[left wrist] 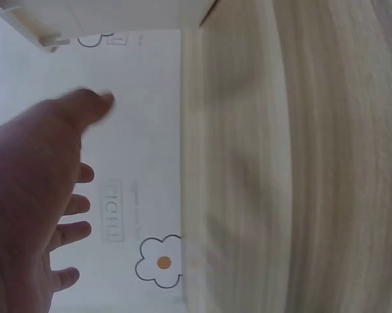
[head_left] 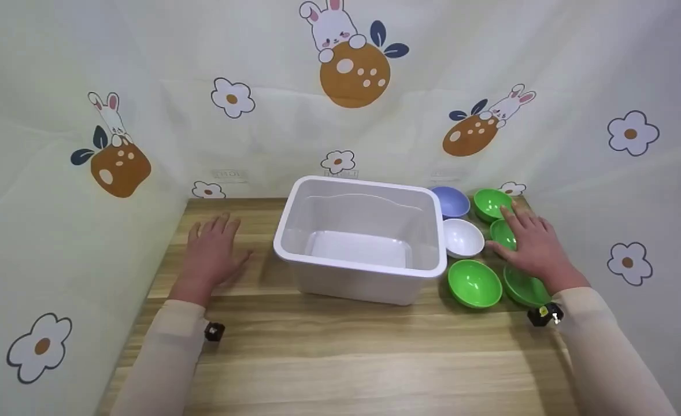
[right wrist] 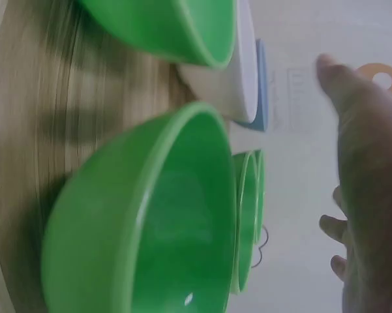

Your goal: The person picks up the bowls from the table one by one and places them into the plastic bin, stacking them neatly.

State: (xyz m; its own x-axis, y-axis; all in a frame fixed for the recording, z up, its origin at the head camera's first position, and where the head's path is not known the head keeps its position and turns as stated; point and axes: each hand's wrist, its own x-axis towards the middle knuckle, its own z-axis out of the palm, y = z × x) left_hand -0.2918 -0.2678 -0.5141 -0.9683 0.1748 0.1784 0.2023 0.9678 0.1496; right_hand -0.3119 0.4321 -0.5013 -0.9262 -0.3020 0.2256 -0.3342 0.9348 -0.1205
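- The person's left sleeve (head_left: 161, 358) is long, pale cream shading to beige, and plain; it runs down to the wrist.
- The right sleeve (head_left: 615, 355) is of the same pale colour, and its surface is just as plain.
- Beside the left cuff (head_left: 185, 311) sits a small black block (head_left: 214, 331), squarish in outline, with a pale spot on its face.
- Beside the right cuff (head_left: 574, 299) sits a black device (head_left: 538, 317) bearing a yellow mark and a bright, whitish piece; finer detail is too small to tell.
- The left hand (head_left: 212, 254) and right hand (head_left: 534, 242) are bare, the thumb tips blurred in the wrist views.
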